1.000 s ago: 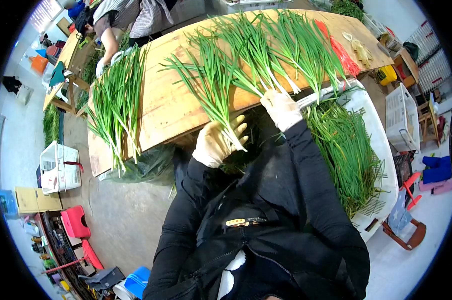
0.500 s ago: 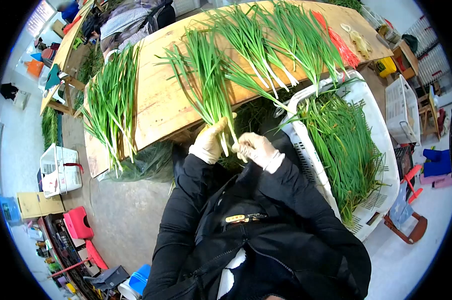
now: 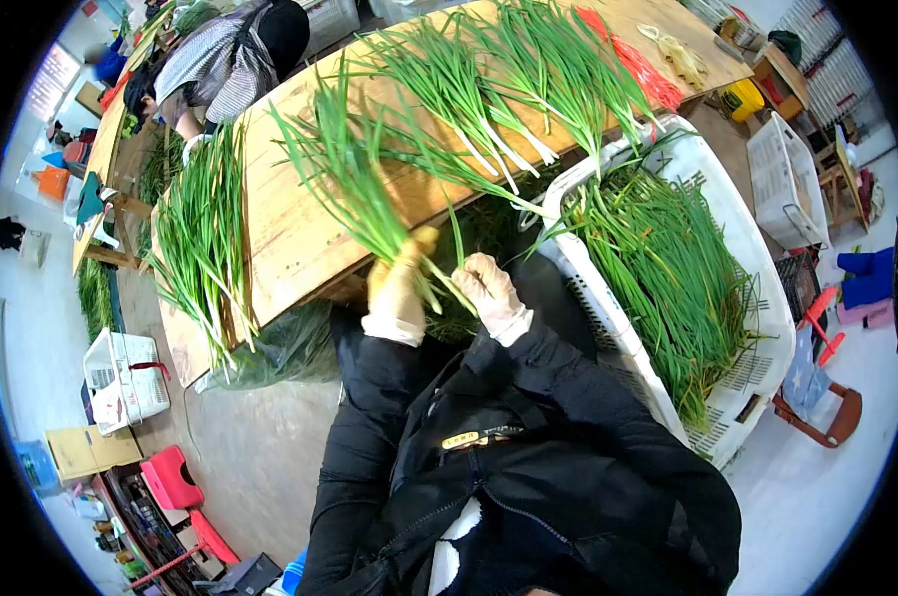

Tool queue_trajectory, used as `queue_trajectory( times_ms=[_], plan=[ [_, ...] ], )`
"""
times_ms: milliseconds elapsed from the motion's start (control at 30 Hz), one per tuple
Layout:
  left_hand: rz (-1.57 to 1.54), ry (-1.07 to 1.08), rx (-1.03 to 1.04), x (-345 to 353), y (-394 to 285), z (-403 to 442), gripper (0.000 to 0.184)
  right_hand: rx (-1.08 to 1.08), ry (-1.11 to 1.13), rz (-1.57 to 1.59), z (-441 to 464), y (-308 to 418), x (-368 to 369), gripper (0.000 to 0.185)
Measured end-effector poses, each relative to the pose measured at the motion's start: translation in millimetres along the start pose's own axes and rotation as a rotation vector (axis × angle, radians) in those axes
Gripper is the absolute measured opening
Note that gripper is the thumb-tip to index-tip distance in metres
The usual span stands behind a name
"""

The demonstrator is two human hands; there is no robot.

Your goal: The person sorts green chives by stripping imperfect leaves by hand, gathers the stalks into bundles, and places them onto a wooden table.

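Observation:
My gloved left hand (image 3: 397, 288) is closed round the stems of a bunch of long green leafy stalks (image 3: 355, 189), whose leaves fan out over the wooden table (image 3: 285, 243). Just right of it, my gloved right hand (image 3: 489, 290) pinches a thin green leaf (image 3: 457, 236) by the white stem ends. More stalks (image 3: 454, 89) lie across the table beyond my hands, white ends toward me. Another pile (image 3: 203, 233) rests at the table's left end, its ends past the edge.
A white crate (image 3: 623, 333) full of green stalks (image 3: 658, 278) stands close by my right arm. Red plastic strands (image 3: 633, 65) and a pale glove (image 3: 675, 55) lie at the table's far right. Another person (image 3: 216, 65) bends beyond the left end.
My left hand has moved slightly left with the bunch, which is now tilted and blurred. My right hand, earlier at the far stalks, came back beside it and now pinches a separate leaf.

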State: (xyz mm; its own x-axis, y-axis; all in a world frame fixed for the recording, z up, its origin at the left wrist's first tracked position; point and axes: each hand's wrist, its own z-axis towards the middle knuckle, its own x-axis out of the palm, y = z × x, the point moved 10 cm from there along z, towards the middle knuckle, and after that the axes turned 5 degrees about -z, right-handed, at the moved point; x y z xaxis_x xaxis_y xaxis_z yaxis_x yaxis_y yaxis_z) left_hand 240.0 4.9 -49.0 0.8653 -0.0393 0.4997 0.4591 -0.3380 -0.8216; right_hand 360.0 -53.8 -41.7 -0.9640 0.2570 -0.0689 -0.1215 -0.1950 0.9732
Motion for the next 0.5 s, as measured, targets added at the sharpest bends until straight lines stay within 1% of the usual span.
queue_trajectory(
  times_ms=[33,67,100,167,200,233,300,367,400,433,467,500],
  plan=[
    [-0.08,-0.034,0.038,-3,-17,3,0.02,0.015,0.027,0.051,-6,-3,-3,0.011],
    [-0.097,-0.03,0.084,-14,-31,13,0.018,-0.045,0.141,-0.048,-13,5,-3,0.01],
    [-0.114,-0.025,0.131,-25,-44,21,0.017,-0.196,0.327,-0.329,-21,14,4,0.012],
    [-0.139,-0.08,0.141,-35,-68,23,0.016,0.075,0.981,-0.771,-64,-37,21,0.019],
    [-0.132,-0.034,0.15,-29,-79,21,0.018,0.069,0.848,-0.807,-50,-21,2,0.023],
    [-0.113,-0.058,0.145,-38,-79,26,0.018,0.061,0.714,-0.841,-29,4,-18,0.027],
    [-0.193,-0.089,0.104,-43,-74,23,0.016,-0.043,0.209,-0.855,19,62,-79,0.035],
    [-0.289,0.085,-0.08,-44,-38,36,0.016,-0.124,-0.013,-1.182,47,79,-107,0.038],
    [-0.206,-0.037,-0.067,-31,-36,24,0.018,-0.185,-0.018,-1.174,55,67,-108,0.037],
    [-0.281,0.046,-0.158,-20,-17,22,0.024,-0.247,-0.023,-1.166,60,50,-106,0.037],
    [-0.261,0.068,-0.192,-10,-7,19,0.027,-0.008,0.177,-1.136,67,13,-95,0.033],
    [-0.24,0.089,-0.226,0,3,15,0.031,0.001,0.205,-1.117,64,13,-80,0.027]
  ],
)
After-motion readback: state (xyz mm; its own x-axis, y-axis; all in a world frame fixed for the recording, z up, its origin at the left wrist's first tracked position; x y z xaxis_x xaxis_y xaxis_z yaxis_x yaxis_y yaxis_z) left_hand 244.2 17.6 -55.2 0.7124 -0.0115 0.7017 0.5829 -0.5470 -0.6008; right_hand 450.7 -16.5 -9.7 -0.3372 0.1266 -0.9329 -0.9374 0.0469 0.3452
